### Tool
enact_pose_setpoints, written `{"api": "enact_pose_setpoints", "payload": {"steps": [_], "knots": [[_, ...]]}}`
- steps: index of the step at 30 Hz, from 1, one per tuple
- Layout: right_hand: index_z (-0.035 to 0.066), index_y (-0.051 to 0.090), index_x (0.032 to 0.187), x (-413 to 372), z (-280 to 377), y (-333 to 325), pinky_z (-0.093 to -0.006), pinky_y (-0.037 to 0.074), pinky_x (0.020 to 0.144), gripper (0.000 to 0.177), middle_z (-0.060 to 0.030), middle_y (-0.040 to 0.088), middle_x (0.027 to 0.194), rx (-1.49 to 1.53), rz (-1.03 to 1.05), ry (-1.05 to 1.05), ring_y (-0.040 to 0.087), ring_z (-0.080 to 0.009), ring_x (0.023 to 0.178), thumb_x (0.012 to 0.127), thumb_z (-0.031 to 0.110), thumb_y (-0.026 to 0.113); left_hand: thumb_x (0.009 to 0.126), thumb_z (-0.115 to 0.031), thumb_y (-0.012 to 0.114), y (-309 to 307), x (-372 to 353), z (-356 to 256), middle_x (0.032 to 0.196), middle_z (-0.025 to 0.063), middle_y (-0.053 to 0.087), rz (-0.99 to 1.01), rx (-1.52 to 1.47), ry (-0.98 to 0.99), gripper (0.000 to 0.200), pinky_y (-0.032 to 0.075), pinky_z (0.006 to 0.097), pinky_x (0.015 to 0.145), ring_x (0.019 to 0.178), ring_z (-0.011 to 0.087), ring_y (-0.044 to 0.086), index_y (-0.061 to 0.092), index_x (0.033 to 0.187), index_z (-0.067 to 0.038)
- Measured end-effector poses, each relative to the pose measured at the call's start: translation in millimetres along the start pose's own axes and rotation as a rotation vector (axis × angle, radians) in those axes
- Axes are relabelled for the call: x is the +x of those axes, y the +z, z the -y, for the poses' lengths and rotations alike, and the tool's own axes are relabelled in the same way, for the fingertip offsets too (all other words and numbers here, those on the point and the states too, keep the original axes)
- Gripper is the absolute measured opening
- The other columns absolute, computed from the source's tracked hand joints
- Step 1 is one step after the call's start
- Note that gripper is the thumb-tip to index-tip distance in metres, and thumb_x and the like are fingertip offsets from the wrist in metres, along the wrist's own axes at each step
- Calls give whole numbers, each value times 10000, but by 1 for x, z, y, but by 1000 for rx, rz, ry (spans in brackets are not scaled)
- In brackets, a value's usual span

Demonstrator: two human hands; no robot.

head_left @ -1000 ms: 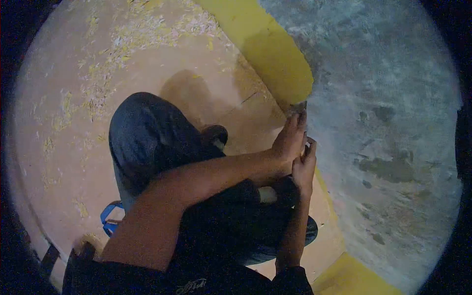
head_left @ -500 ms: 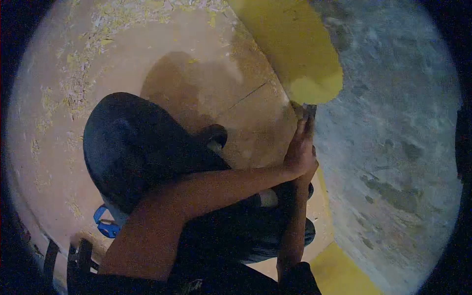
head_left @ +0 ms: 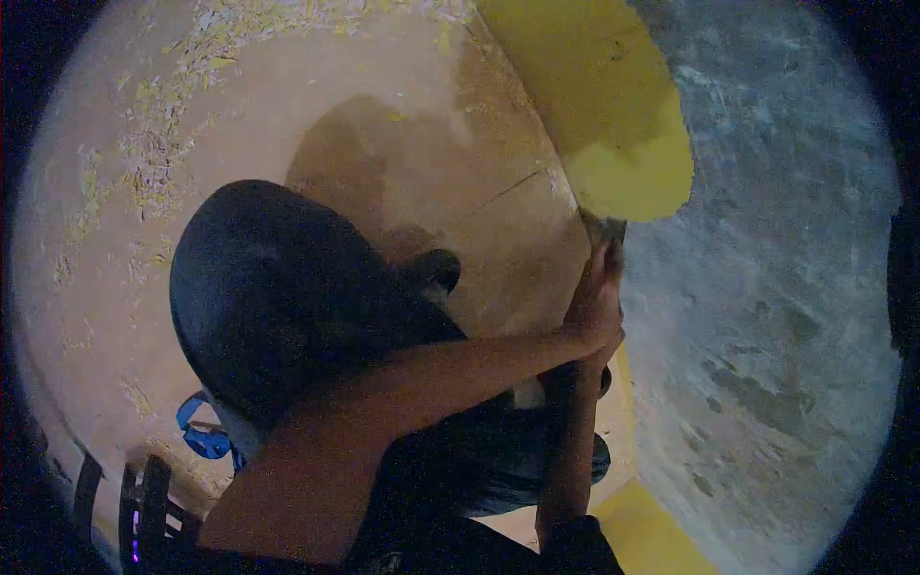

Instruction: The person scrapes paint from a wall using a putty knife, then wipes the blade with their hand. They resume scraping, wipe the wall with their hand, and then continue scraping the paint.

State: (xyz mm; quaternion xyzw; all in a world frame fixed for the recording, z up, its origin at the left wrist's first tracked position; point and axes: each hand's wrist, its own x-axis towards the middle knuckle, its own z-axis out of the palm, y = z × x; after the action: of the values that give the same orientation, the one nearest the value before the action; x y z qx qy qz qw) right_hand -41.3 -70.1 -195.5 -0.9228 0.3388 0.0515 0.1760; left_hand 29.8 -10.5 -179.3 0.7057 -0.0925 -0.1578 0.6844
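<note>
A flat, dark scraper (head_left: 611, 230) sits with its end at the lower edge of a yellow painted patch (head_left: 632, 163) on the wall. My left hand (head_left: 596, 302) is closed over the tool, its fingers pointing along it to the blade. Just below, and partly covered by it, my right hand (head_left: 602, 355) is wrapped around what looks like the handle, which is mostly hidden. The two hands touch each other beside the grey wall (head_left: 747, 287), close to where it meets the floor.
My bent knee (head_left: 259, 278) in dark trousers takes up the middle. Yellow and pale paint flakes (head_left: 158, 144) litter the floor (head_left: 240, 125) on the left. A blue ring-shaped object (head_left: 203, 426) lies near my leg. More yellow paint (head_left: 652, 527) shows at the bottom right.
Both hands and the scraper appear slightly lower in the view, still at the yellow patch's lower edge. The whole scene has shifted a little as my head moved.
</note>
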Motion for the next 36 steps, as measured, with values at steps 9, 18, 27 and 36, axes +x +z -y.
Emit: {"api": "enact_pose_setpoints", "payload": {"steps": [9, 18, 27, 36], "knots": [[-18, 598, 1087, 10, -23, 6, -358, 504, 685, 262, -166, 695, 959, 85, -36, 29, 637, -204, 809, 901, 166, 589, 675, 122, 486, -6, 4, -7, 1387, 324, 341, -69, -59, -101, 760, 235, 461, 1139, 1338, 474, 291, 304, 1412, 83], [-40, 613, 1023, -28, -24, 3, -355, 501, 652, 241, -179, 698, 912, 127, -68, 77, 634, -200, 763, 884, 157, 610, 723, 115, 500, 6, 9, 14, 1294, 300, 433, -309, 354, 140, 645, 387, 473, 1009, 1211, 479, 427, 377, 1356, 85], [-58, 631, 950, -38, 2, -3, -368, 498, 625, 259, -187, 705, 839, 50, -23, 99, 609, -168, 703, 860, 185, 641, 775, 80, 508, -12, 2, 3, 1089, 265, 517, -31, 34, -5, 515, 448, 496, 878, 1020, 459, 524, 459, 1287, 67], [-58, 614, 947, -29, 5, -7, -351, 488, 606, 235, -105, 702, 788, -6, -157, -87, 575, -127, 705, 874, 166, 615, 689, 89, 540, -4, 9, 13, 1071, 268, 533, -51, 173, 100, 609, 473, 481, 846, 995, 451, 551, 459, 1292, 76]]}}
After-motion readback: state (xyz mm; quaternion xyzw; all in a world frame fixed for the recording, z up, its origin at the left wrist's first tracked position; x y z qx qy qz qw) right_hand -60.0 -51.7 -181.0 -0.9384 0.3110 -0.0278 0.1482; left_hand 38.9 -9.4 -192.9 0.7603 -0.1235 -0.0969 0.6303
